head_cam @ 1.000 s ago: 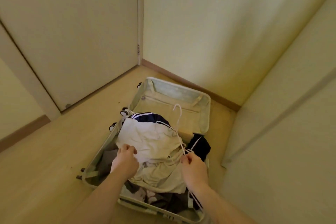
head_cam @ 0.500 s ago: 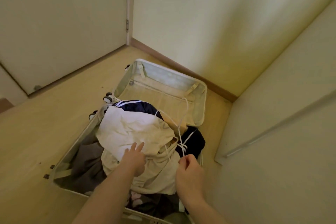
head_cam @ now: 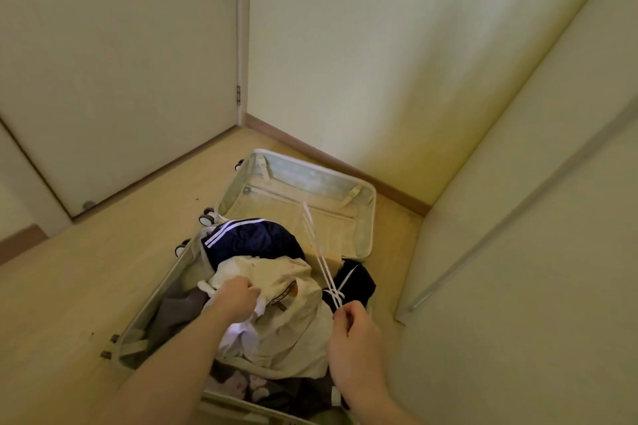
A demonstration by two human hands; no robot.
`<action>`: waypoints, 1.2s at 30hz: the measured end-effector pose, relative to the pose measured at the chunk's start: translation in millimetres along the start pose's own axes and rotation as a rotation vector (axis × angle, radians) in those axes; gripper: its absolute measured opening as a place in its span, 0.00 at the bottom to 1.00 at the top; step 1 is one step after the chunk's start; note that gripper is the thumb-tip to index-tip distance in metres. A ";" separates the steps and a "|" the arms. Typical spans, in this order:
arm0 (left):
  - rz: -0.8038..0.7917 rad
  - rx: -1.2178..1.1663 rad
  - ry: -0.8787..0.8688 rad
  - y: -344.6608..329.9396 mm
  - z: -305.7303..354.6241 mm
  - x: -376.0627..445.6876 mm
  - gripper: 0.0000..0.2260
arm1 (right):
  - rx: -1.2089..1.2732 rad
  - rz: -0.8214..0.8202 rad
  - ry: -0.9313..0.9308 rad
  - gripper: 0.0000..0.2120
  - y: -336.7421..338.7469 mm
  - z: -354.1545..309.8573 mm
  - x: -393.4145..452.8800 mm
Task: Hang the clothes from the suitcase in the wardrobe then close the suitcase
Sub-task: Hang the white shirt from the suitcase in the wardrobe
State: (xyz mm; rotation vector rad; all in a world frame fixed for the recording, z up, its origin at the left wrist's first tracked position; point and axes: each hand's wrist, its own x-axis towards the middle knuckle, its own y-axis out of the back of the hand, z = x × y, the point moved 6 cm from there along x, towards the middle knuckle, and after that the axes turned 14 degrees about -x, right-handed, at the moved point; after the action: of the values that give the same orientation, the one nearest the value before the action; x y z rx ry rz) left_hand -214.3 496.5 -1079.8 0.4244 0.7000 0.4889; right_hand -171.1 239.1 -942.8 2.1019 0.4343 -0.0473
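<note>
**Both hands in the open suitcase, hanger in the right**

Suitcase [head_cam: 366, 217] lies flat and open on the pale wood-look floor [head_cam: 86, 286], hard pale shell, rounded corners, wheels at its 9 o'clock edge. Far half shows only its beige zipped lining; near half is heaped with clothes.

Left hand [head_cam: 238, 297] fingers curled into a crumpled white garment [head_cam: 238, 338], soft thin fabric, at the pile's centre. Beige garment [head_cam: 293, 321] bunched just beside it at 3 o'clock, small brown label visible. Navy garment [head_cam: 255, 241] with white stripes, slightly shiny, at 12 o'clock of the pile. Grey cloth [head_cam: 179, 307] at 9 o'clock, dark cloth [head_cam: 355, 281] at 2 o'clock.

Right hand [head_cam: 355, 338] pinches a thin white hanger [head_cam: 319, 255], blurred, slanting up toward 12 o'clock over the lining.

Wardrobe [head_cam: 518, 217], smooth cream panels, at 3 o'clock. Closed door [head_cam: 121, 62] at 10 o'clock.
</note>
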 end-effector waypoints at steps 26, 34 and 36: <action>0.200 -0.341 -0.930 135.7 249.3 -541.9 0.11 | -0.112 -0.168 0.446 0.19 221.7 -28.8 -257.2; -0.104 -0.348 -1.075 70.6 251.1 -608.3 0.20 | -0.162 -0.285 0.584 0.09 251.7 11.3 -306.2; -0.120 -0.309 -1.097 53.5 253.7 -613.7 0.19 | -0.196 -0.303 0.599 0.06 255.5 28.0 -311.3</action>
State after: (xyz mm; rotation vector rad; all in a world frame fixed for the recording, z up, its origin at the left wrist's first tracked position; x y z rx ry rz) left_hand -459.4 146.8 -568.6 0.2934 -0.4059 0.1836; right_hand -375.8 3.4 -686.8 1.8138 1.0669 0.4415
